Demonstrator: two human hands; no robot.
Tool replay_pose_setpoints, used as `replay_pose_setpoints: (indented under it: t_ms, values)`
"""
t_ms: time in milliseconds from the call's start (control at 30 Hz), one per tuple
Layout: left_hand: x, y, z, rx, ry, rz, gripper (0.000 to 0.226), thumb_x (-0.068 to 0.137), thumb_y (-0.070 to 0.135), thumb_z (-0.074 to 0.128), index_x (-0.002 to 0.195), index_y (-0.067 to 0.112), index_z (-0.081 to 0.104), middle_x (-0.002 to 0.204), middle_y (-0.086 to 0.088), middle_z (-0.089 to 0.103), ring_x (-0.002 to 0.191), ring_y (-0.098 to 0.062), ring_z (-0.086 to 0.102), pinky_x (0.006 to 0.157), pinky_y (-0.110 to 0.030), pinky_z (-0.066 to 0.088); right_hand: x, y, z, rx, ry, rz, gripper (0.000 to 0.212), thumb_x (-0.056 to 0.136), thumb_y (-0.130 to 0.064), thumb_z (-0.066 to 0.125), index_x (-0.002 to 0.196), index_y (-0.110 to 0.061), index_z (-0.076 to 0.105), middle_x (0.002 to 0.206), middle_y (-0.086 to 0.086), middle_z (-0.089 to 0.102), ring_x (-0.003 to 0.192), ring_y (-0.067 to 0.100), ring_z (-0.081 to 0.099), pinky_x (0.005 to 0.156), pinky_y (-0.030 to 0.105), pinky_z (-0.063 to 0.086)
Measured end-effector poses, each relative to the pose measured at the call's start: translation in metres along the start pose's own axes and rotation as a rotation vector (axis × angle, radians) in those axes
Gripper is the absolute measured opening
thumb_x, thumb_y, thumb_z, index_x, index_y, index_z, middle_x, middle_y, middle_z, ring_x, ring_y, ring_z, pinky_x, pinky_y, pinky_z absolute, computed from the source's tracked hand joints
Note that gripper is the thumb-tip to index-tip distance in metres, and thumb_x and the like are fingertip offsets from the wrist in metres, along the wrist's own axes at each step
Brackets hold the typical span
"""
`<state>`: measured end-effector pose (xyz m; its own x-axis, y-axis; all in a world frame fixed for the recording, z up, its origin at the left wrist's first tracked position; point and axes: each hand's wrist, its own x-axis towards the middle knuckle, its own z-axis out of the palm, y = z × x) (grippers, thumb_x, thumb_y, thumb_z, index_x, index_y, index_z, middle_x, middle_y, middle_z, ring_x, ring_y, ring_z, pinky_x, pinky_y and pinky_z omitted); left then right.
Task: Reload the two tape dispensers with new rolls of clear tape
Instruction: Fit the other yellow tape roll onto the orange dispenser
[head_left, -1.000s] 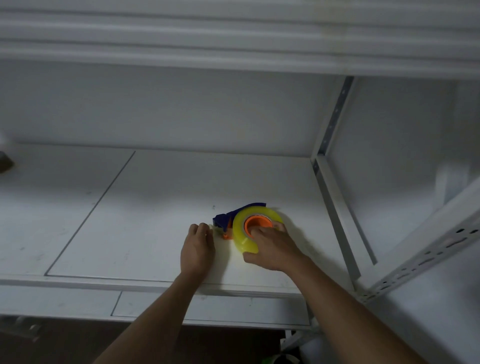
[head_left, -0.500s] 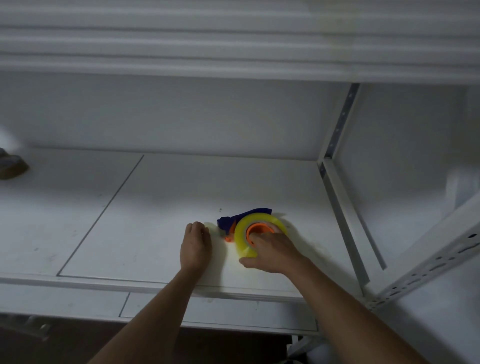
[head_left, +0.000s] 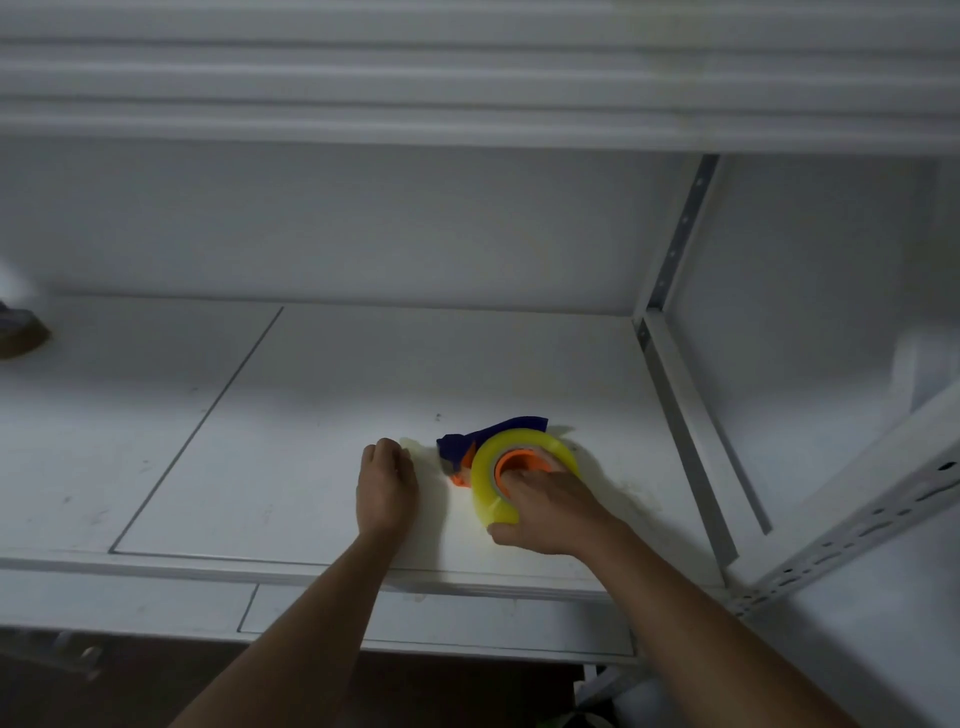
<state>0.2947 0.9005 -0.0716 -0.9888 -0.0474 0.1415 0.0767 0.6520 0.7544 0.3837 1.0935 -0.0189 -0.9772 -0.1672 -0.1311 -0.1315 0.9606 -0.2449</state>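
A dark blue tape dispenser with an orange hub lies on the white shelf board. A yellowish clear tape roll sits around the hub. My right hand grips the roll, fingers at the hub and thumb under the roll's near rim. My left hand rests knuckles-up on the board just left of the dispenser, fingers curled; a faint clear strip seems to run from it to the dispenser, though I cannot tell if it is pinched. Only one dispenser is in view.
The shelf above overhangs low. A slotted metal upright and a rail bound the board on the right, and a perforated beam crosses the right foreground. A brownish object sits at the far left edge.
My right hand has slid further over the roll, fingers now covering more of the orange hub. The left hand has stayed put beside the dispenser. The camera shifted slightly.
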Motion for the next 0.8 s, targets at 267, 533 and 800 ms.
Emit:
replay_pose_setpoints:
  t_ms: [267,533,800]
  values:
    - [0.002,0.002,0.0,-0.009,0.022,-0.032,0.018,0.099,0.014,0.04,0.084,0.007,0.047,0.093,-0.007,0.048,0.077,-0.02,0.045,0.07,-0.029,0.034,-0.003,-0.006,0.0,0.012,0.054,0.003,0.043,0.083,-0.062,0.056,0.09,-0.02,0.049,0.093,-0.004,0.062,0.107,0.021,0.055,0.089,0.032,0.042]
    - [0.001,0.003,-0.001,-0.007,0.028,-0.042,0.017,0.099,0.012,0.041,0.083,0.007,0.046,0.092,-0.006,0.047,0.076,-0.02,0.044,0.069,-0.028,0.033,-0.006,-0.005,-0.004,0.03,-0.015,-0.014,0.041,0.085,-0.054,0.059,0.099,-0.016,0.053,0.095,-0.001,0.062,0.1,0.016,0.049,0.086,0.024,0.028]
    - [0.002,0.001,0.0,-0.014,0.041,-0.052,0.017,0.098,0.01,0.04,0.084,0.004,0.048,0.092,-0.008,0.048,0.075,-0.021,0.043,0.068,-0.029,0.033,-0.011,-0.008,-0.009,0.016,-0.09,-0.007,0.041,0.081,-0.056,0.061,0.093,-0.019,0.051,0.098,-0.003,0.061,0.104,0.018,0.05,0.097,0.034,0.04]
